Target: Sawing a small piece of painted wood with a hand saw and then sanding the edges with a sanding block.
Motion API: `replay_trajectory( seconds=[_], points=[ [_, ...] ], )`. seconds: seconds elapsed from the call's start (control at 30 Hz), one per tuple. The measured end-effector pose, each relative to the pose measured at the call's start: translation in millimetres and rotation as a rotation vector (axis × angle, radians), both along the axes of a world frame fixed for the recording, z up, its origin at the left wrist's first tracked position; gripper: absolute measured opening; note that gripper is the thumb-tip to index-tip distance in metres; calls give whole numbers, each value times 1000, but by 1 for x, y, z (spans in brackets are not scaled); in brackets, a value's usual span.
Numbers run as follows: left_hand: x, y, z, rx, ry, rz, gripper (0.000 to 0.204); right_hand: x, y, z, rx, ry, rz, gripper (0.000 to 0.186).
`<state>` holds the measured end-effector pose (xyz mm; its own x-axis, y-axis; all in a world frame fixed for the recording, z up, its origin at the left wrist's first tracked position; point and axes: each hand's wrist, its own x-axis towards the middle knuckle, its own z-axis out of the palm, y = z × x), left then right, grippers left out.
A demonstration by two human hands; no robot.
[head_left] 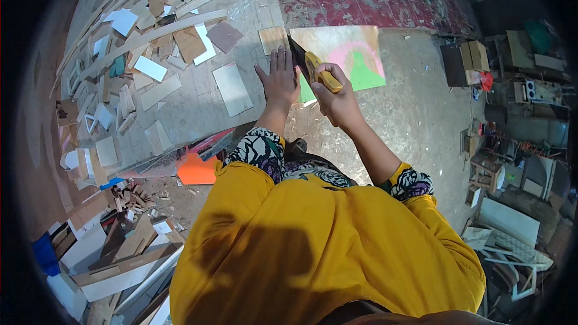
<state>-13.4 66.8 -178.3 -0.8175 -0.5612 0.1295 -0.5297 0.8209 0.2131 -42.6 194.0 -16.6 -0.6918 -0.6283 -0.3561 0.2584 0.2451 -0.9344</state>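
- Resting left hand [282,79] flat on wooden piece [272,37].
- Gripping saw [311,65] with right hand [340,99].
- Possibly risking cut fingers [281,55], by slipping sideways with so near blade [296,52].

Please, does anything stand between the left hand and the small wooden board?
Nothing visible does: the left hand overlaps the small wooden board, and the saw in the right hand is right of both.

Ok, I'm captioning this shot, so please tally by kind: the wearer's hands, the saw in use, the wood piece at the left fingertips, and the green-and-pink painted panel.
Hands: 2 (left hand, right hand)
Saws: 1 (yellow-handled handsaw)
Wood pieces at the left hand: 1 (small wood piece)
Painted panels: 1 (green-and-pink panel)
Total: 5
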Motion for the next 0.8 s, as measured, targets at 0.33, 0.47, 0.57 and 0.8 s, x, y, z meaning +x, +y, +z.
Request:
replay_trajectory(
  seconds=[0.33,0.47,0.57,0.8],
  points=[
    [-5,-1,-6,-4,-30,-5,49,27,32,-53,-64,455,58,26],
    [-5,-1,-2,26,-4,6,50,16,17,-20,-61,136,-11,29],
    [-6,0,-2,35,14,-1,50,18,14,-17,-79,118,-17,30],
    [-3,-3,-7,-1,-7,-2,50,38,42,-82,-83,617,105,29]
  ],
)
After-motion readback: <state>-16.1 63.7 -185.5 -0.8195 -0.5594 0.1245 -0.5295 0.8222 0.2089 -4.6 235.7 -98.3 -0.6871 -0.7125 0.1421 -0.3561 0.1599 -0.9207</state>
